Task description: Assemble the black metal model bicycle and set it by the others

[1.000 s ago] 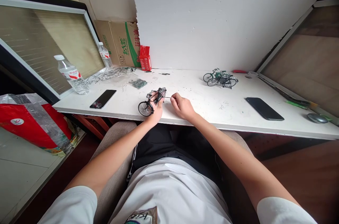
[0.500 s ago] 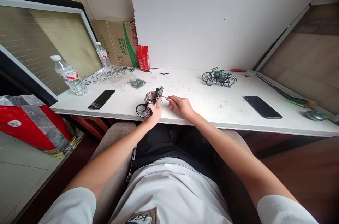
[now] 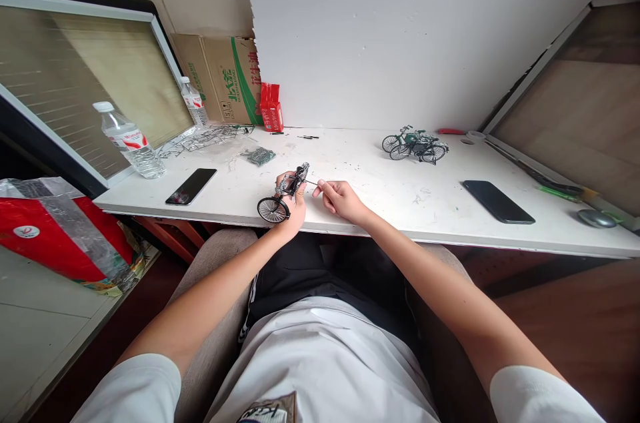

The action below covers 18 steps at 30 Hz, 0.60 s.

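Note:
A black model bicycle (image 3: 273,209) is held near the table's front edge, its spoked wheel toward me. My left hand (image 3: 294,211) is closed around its frame, with the thumb on the near side and some fingers hidden behind it. My right hand (image 3: 341,199) pinches the end of a thin dark rod, like a small screwdriver (image 3: 311,183), between thumb and forefinger. The rod's other end reaches the bicycle's frame; its exact contact point is too small to make out.
Two finished-looking model bicycles (image 3: 414,145) stand at the back right. Phones lie left (image 3: 191,186) and right (image 3: 499,201) on the white table (image 3: 400,203). Water bottles (image 3: 131,143), loose part frames (image 3: 210,139), a parts bag (image 3: 260,156) and a red box (image 3: 271,107) are at left.
The fingers of my right hand have shifted slightly on the rod. My left hand and the model bicycle stay nearly in place, and the view has tilted a little.

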{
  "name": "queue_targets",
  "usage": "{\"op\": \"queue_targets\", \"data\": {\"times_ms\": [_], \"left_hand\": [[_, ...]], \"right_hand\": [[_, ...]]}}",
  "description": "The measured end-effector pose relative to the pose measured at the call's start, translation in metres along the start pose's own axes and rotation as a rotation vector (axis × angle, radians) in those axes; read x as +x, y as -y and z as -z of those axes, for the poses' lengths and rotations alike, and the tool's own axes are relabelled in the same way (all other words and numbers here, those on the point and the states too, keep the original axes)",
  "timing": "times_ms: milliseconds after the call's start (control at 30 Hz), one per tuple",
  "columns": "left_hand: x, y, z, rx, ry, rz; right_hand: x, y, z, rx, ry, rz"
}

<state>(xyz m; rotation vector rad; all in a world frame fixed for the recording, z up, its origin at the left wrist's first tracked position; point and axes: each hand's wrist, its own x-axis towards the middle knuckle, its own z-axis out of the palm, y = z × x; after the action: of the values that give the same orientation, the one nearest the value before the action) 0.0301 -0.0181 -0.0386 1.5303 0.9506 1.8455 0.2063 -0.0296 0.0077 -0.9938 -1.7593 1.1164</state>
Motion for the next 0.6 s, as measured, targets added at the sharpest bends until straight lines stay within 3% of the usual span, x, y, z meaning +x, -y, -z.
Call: {"op": "queue_targets", "data": {"times_ms": [100,367,600], "left_hand": [[0.0,-0.008,-0.002,0.086,-0.07,-0.075],[0.0,-0.008,-0.003,0.094,-0.022,-0.113],[-0.002,-0.002,-0.002,0.081,-0.069,-0.074]], "right_hand": [[0.001,-0.001,-0.001,0.096,0.014,-0.046],[-0.001,-0.011,-0.005,0.193,-0.053,-0.005],[-0.002,-0.016,-0.005,0.012,-0.028,0.078]]}}
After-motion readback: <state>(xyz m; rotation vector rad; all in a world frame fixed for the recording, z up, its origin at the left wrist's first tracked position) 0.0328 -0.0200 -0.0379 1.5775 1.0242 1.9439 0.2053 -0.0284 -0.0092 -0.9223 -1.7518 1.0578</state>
